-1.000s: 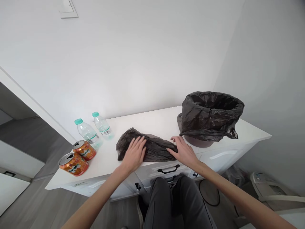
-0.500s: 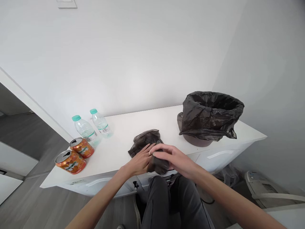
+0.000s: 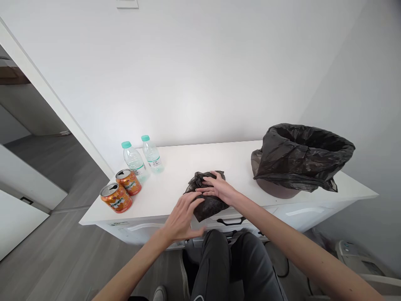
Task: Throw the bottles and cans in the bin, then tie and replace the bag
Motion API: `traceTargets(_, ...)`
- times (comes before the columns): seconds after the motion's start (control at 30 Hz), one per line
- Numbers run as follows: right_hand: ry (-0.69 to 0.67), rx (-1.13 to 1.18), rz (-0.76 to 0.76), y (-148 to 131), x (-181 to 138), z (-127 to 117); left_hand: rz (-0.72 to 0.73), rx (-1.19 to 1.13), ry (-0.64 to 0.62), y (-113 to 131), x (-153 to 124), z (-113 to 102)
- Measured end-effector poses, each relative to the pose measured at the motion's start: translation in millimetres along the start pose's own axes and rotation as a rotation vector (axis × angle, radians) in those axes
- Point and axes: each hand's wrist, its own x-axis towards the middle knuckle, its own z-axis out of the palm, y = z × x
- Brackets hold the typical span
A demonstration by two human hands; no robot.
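A folded black plastic bag (image 3: 209, 204) lies near the front edge of the white cabinet top (image 3: 175, 167). My right hand (image 3: 219, 189) rests flat on top of the bag, fingers stretched out and pressing it down. My left hand (image 3: 182, 218) hovers at the bag's near left side, fingers spread, its fingertips touching the bag's edge. Neither hand grips anything.
A bin lined with a black bag (image 3: 300, 156) stands at the right of the cabinet top. Two water bottles (image 3: 135, 159) and two orange soda cans (image 3: 116, 197) stand at the left. A drawer handle (image 3: 231, 221) sits below the bag. My legs are beneath.
The bag went from spread out long to folded into a small bundle. My right hand moved onto its top and my left hand pulled back toward the front edge.
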Motion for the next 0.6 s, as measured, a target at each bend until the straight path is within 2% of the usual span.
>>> traceTargets(0.07, 0.001, -0.168, -0.067, -2.4, -14.1, -0.8, 0.042, -0.029, -0.099, 4.2, 4.3, 6.7)
traceTargets(0.13, -0.024, -0.44, -0.236, -5.7, -32.0, -7.6, -0.014, -0.072, -0.143, 3.3, 6.0, 15.2)
traceTargets(0.27, -0.238, -1.095, -0.688, -1.7, -62.0, -40.7, -0.287, -0.199, -0.062, -4.4, 2.2, 23.6)
traceTargets(0.33, -0.268, -1.272, -0.791, 8.2, -63.7, -59.0, -0.442, -0.246, -0.045, -6.2, 3.2, 21.3)
traceTargets(0.4, -0.202, -1.309, -0.778, 20.1, -53.7, -72.1, -0.564, -0.269, -0.07, -6.7, 9.4, 16.3)
traceTargets(0.47, -0.098, -1.281, -0.689, 30.1, -34.4, -77.8, -0.635, -0.24, -0.095, -7.1, 20.1, 10.5)
traceTargets(0.53, 0.022, -1.238, -0.614, 36.7, -11.3, -77.2, -0.65, -0.138, -0.079, -7.4, 33.1, 5.3)
traceTargets(0.6, 0.142, -1.214, -0.583, 40.1, 9.4, -72.7, -0.577, 0.02, 0.003, -6.4, 45.9, 2.4)
